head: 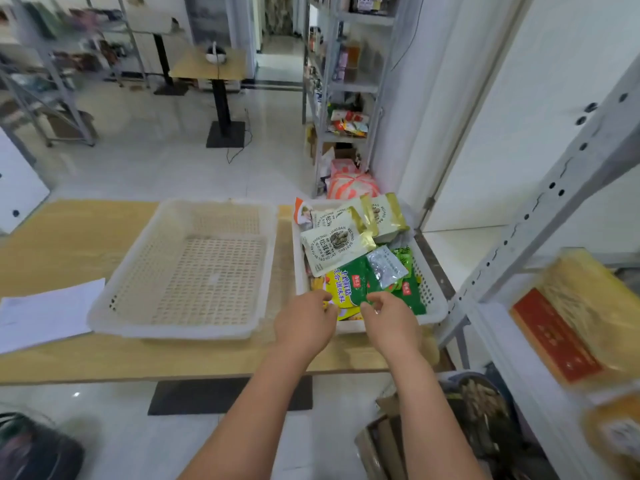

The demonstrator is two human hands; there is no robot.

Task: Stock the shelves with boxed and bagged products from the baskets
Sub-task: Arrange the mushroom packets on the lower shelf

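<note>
Two white plastic baskets stand side by side on a wooden table. The left basket holds nothing. The right basket is full of bagged products: white and gold bags at the back, green bags and a yellow bag at the front. My left hand pinches the near edge of the yellow bag. My right hand pinches the near edge of a green bag. A grey metal shelf rises at the right, with a yellow packet with a red label on it.
White paper sheets lie on the table at the left. More shelving with goods stands behind, with pink bags on the floor. A small stand table is farther back. Boxes and a dark bag sit on the floor near me.
</note>
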